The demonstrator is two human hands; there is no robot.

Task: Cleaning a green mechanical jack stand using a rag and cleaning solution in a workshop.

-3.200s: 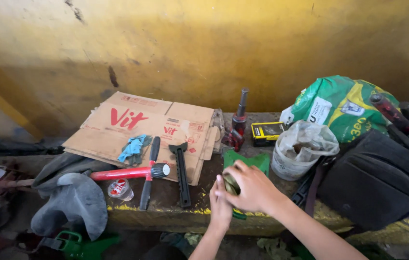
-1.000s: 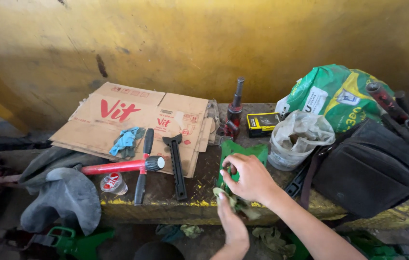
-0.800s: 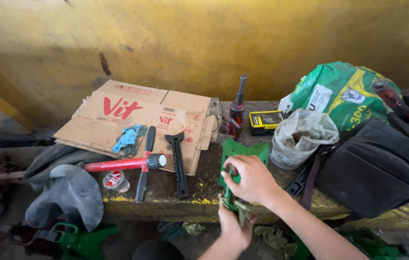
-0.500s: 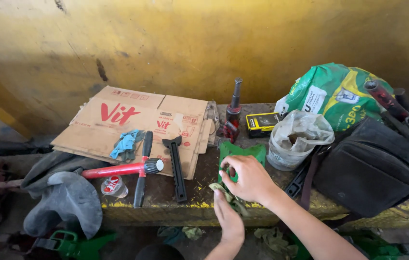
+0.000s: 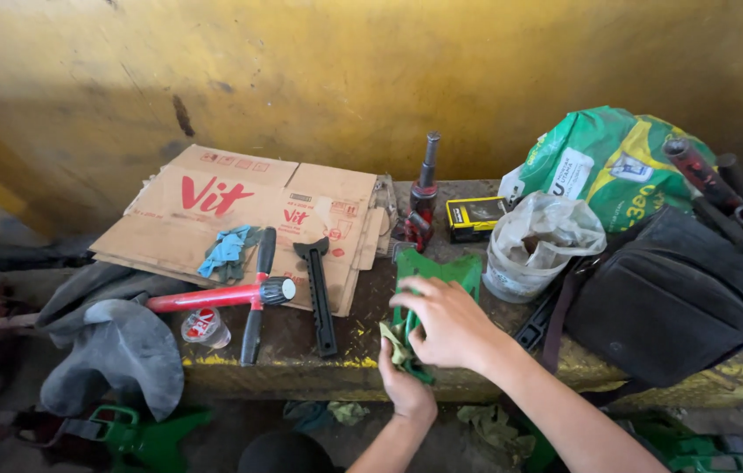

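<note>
1. Green metal part (image 5: 441,273): lies flat on the bench top near its front edge, between the black flat tool (image 5: 317,293) on one side and the white plastic tub (image 5: 531,254) on the other. Its far end is clear of the hands; its near end is covered by them.
2. Right hand (image 5: 450,320): rests palm-down on the near end of the green metal part, fingers curled over its left edge in a closed hold. The forearm runs off the lower right of the frame.
3. Left hand (image 5: 406,385): comes up from below the bench edge (image 5: 301,361), fingers closed on a crumpled olive rag (image 5: 396,343), which is pressed against the near end of the green part.
4. Left of the hands: a strip of bare bench separates the green part from the black flat tool. Beyond it lie a black-handled tool (image 5: 253,302) and a red-handled hammer (image 5: 214,296), both partly on the flattened cardboard box (image 5: 249,210), which also carries a blue glove (image 5: 227,252).
5. Right of the hands: the tub stands just beside the green part, with a black bag (image 5: 660,302) near it reaching the front edge; room here is tight.
6. Rear: a small jack (image 5: 424,197) and a yellow-black box (image 5: 475,217) stand near the yellow wall (image 5: 345,79), with a green sack (image 5: 612,162) behind the tub.
</note>
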